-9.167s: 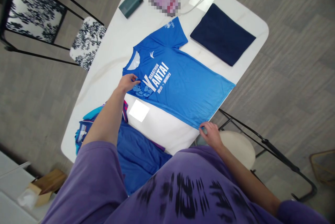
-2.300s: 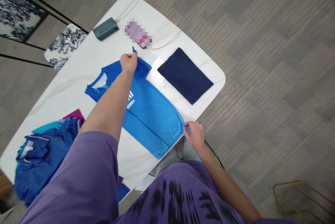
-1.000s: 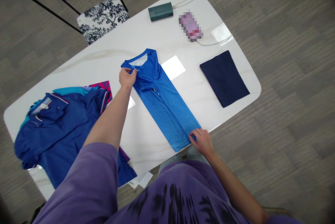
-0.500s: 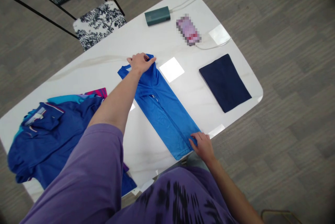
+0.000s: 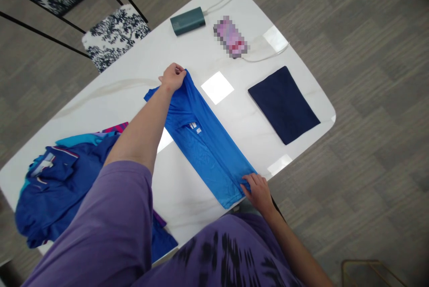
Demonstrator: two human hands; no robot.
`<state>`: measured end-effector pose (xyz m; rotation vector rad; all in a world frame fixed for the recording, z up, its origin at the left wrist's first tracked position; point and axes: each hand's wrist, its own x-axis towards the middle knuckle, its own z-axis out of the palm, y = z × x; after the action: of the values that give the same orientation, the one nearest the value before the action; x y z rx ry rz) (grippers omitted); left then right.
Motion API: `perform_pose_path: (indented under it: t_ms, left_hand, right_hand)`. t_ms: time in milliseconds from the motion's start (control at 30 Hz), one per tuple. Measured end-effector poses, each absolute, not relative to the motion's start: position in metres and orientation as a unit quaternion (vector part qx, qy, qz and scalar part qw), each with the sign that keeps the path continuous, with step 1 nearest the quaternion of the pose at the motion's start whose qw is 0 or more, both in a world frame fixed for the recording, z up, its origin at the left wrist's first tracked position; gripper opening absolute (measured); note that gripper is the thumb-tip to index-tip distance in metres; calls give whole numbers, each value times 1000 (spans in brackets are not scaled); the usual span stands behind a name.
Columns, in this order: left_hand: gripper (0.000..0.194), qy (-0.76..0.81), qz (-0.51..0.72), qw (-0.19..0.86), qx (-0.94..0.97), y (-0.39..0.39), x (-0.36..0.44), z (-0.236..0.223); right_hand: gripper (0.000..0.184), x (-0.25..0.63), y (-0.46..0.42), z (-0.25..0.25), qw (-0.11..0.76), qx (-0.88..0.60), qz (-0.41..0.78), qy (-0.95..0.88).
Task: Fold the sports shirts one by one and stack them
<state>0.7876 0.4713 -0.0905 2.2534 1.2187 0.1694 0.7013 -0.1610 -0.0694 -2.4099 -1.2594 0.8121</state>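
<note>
Left hand: the left hand [image 5: 173, 75] is held palm down at the end of an outstretched arm, the shoulder corner of the blue shirt [image 5: 214, 144] pinched between thumb and fingers.
Right hand: the right hand [image 5: 258, 190] is bent over the hem corner at the table edge, fingers curled; whether cloth is gripped cannot be told.
Shirt position: the blue shirt is laid slantwise on the white table [image 5: 187, 215], between the clothes pile [image 5: 73, 184] and the folded navy cloth [image 5: 284, 104].
Change: the left fingers, spread over the collar half a second ago, are now drawn together at the corner; more white print is shown at the fold.
Cloth: smooth, thin-looking, shaded from deep to lighter blue, folded into a long strip with soft creases.
Surroundings: a glossy, faintly veined tabletop; a boxy green power bank [image 5: 187, 21]; a pixelated phone [image 5: 231, 37].
</note>
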Motion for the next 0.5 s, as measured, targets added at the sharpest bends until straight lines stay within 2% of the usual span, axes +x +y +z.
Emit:
perform_pose_path:
  t_ms: [133, 233, 400, 500]
  left_hand:
    - [40, 444, 66, 294, 844, 470, 793, -92]
    - [46, 446, 84, 261, 852, 455, 779, -81]
    - [54, 515, 120, 180, 829, 386, 699, -58]
    - [56, 549, 94, 196, 807, 337, 641, -56]
  right_hand:
    - [21, 701, -161, -70, 142, -841, 283, -438]
    - [22, 701, -161, -69, 141, -838, 288, -441]
    - [24, 705, -165, -68, 166, -830, 292, -445]
    - [23, 707, -168, -68, 171, -833, 287, -441]
